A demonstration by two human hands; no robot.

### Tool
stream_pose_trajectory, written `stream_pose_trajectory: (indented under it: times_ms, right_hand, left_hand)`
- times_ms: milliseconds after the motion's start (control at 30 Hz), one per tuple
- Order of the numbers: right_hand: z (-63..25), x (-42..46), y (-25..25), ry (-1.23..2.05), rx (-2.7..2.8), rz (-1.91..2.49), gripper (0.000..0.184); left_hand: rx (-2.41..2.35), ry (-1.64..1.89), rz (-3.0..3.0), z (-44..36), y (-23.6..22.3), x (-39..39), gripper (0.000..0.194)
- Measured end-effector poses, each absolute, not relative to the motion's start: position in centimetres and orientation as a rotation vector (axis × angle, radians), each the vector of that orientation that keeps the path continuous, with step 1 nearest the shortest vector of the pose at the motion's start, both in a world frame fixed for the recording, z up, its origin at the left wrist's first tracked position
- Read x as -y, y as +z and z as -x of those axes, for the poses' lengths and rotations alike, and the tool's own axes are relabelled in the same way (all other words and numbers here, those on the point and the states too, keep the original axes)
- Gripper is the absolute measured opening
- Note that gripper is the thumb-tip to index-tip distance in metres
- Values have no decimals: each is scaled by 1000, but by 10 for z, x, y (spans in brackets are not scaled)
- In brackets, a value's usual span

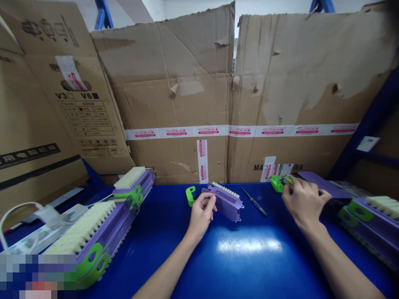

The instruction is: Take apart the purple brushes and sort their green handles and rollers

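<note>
Purple brush [229,203], one: near the middle of the blue table [249,270], left end pinched in the left hand [202,211]. Right hand [304,201]: curled at a green clip [276,183]; whether it grips, I cannot tell. Screwdriver [257,204], one: lying between brush and right hand.

The casing [230,207] was coloured purple and patterned with slanted dark slots; the adjacent clip [188,197] was bright green. The tabletop [249,278] was finished in blue. Brown cardboard [168,58] was crossed by white tape [193,131] printed in red. Cream bristles [82,230] were bordered by purple.
</note>
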State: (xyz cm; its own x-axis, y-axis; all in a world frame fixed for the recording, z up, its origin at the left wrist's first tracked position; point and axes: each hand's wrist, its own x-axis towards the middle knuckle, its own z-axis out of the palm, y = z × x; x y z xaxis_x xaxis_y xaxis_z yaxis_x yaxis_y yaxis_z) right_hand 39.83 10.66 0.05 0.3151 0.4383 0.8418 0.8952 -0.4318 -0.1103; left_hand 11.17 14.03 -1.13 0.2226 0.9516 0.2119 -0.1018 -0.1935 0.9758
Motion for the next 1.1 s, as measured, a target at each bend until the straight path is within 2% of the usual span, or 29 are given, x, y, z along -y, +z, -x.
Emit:
stream_pose_trajectory:
  times_ms: [133, 267, 400, 533, 667, 800, 900, 1100]
  right_hand:
    - [-327, -99, 16, -903, 1559, 1551, 28]
    - [-254, -86, 7, -520, 1811, 1178, 42]
    - [-229, -82, -5, -303, 1738, 1108, 55]
    - [-236, -82, 3, -333, 1609, 1069, 53]
    - [-249, -80, 19, -311, 1513, 1036, 40]
    - [-271, -85, 31, -288, 1438, 1057, 22]
    - [-298, -92, 37, -385, 1399, 1103, 18]
    - [-375, -108, 37, -509, 1135, 1364, 30]
  left_hand:
    - [-937, 1355, -1555, -115, -15, -133, 29]
    - [-947, 1388, -1716, -116, -19, -125, 24]
    - [-886, 1381, -1798, -116, -19, -120, 27]
    - [-798, 1401, -1987, -120, -22, -117, 44]
    - [-694, 1408, -2255, -122, -27, -116, 64]
    - [-684, 1402, -2469, -121, -26, -117, 60]
    - [-662, 1394, -2608, -120, -23, -118, 56]
    - [-609, 1368, -2691, -120, -20, -120, 52]
